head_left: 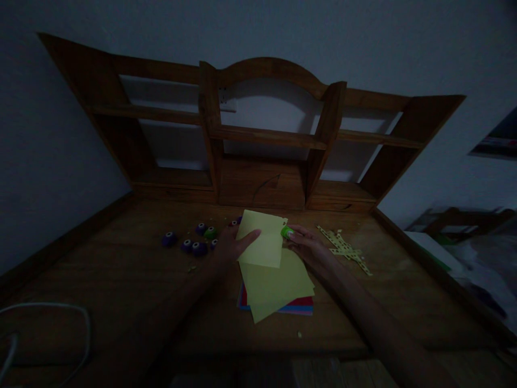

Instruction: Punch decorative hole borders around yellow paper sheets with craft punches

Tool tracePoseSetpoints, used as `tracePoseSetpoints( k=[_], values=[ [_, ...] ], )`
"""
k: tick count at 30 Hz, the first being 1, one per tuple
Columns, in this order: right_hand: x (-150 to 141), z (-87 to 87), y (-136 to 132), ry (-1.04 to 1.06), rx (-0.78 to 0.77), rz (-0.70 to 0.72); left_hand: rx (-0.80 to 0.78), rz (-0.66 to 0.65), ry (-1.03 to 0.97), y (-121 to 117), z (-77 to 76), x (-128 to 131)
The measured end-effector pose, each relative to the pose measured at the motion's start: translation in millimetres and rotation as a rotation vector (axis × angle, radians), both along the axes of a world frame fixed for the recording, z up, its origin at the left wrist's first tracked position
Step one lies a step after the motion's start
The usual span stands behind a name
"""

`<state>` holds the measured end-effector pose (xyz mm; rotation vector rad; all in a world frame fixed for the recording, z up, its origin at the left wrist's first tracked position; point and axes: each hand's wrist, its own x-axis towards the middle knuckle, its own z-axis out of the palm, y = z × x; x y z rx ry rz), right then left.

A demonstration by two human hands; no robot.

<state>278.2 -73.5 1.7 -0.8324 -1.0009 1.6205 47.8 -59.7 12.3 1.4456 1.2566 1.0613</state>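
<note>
My left hand [232, 248] is closed on a pale yellow sheet of paper [262, 245], its thumb lying across the top face. In my right hand [312, 247] is a small green craft paper punch [287, 232], pinched against the sheet's upper right edge. Small cut-outs show along that edge, just above the punch. Beneath the held sheet, more yellow paper [278, 285] rests on a stack of coloured sheets [297, 309], red and blue among them. Beyond my right hand lie punched yellow paper strips [346, 250], crossing one another and full of holes.
Several purple punches [169, 238] and a green punch [210, 233] stand left of my left hand. Paper scraps [299, 334] dot the wooden desk [121, 280]. A wooden shelf unit [266, 141] rises at the back. A white cable [48, 305] curls at the left front.
</note>
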Motion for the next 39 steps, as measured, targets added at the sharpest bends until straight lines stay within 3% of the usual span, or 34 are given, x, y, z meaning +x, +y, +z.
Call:
tracePoseSetpoints(
  k=[8,15,23,30,39],
  values=[
    [5.2,-2.7,-0.5,-0.065,-0.079,-0.041,0.013,-0.038,0.067,3.2,0.1,1.0],
    [-3.9,-6.7,-4.6,-0.043,-0.081,-0.075,0.081,-0.054,0.112,6.0,-11.0,0.8],
    [-2.9,-15.0,1.9,-0.059,-0.077,-0.101,0.112,-0.107,0.178,7.1,-12.8,0.2],
    [-0.9,-21.3,4.3,-0.072,-0.054,-0.060,0.067,-0.127,0.121,7.8,-16.1,2.1],
    [-3.5,-11.2,-2.1,-0.113,-0.022,-0.020,0.007,-0.145,0.093,11.5,-17.8,0.2]
  ],
)
